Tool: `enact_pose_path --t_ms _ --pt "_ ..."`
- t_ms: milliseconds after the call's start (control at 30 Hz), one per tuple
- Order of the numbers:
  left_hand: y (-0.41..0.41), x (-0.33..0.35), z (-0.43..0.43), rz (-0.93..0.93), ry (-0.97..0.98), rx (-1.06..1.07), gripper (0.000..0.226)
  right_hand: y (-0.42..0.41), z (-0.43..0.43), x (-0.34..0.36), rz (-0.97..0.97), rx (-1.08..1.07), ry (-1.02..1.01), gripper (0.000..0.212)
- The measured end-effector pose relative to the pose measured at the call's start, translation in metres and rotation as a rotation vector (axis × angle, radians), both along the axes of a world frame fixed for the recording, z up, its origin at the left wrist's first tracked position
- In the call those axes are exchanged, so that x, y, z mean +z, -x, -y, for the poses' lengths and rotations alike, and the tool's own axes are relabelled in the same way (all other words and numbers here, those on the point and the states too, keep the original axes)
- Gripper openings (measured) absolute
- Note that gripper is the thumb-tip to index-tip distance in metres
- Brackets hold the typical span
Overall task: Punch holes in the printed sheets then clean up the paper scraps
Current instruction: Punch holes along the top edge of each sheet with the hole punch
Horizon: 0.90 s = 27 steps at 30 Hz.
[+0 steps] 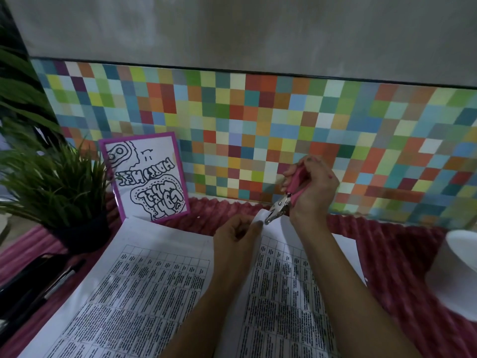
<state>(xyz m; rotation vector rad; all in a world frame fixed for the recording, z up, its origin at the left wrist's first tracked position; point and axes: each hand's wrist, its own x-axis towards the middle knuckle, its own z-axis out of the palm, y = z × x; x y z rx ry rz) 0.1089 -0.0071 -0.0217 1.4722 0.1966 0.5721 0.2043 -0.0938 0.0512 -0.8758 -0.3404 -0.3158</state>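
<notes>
Two printed sheets with tables lie side by side on a dark red ribbed cloth: one sheet (144, 288) at the left, another sheet (286, 277) at the right. My left hand (236, 232) pinches the raised top corner of the right sheet. My right hand (313, 188) grips the pink handles of a single-hole punch (282, 202), whose metal jaws sit over that lifted corner. A tiny white paper scrap (198, 217) lies on the cloth behind the sheets.
A purple-framed drawing (147, 174) leans on the multicoloured tiled wall. A potted grassy plant (59, 192) stands at the left, with black pens (38, 288) in front of it. A white object (456, 267) sits at the right edge.
</notes>
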Motion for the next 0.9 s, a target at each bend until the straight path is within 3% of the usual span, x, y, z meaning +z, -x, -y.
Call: enact_pose_path --t_ms 233,367,533,900 --pt "-0.001 -0.001 0.001 0.03 -0.086 0.019 0.016 -0.001 0.001 0.003 -0.074 -0.004 -0.018 0.009" --pt "-0.003 -0.001 0.0 0.029 -0.09 0.05 0.027 0.004 0.001 0.001 -0.085 0.162 0.001 0.013" --pt "-0.006 -0.008 -0.003 0.041 -0.129 0.104 0.022 0.01 0.012 -0.005 -0.113 0.312 -0.016 0.028" --pt "-0.008 -0.014 -0.007 0.061 -0.203 0.147 0.03 -0.003 0.031 -0.004 -0.215 0.207 0.032 0.037"
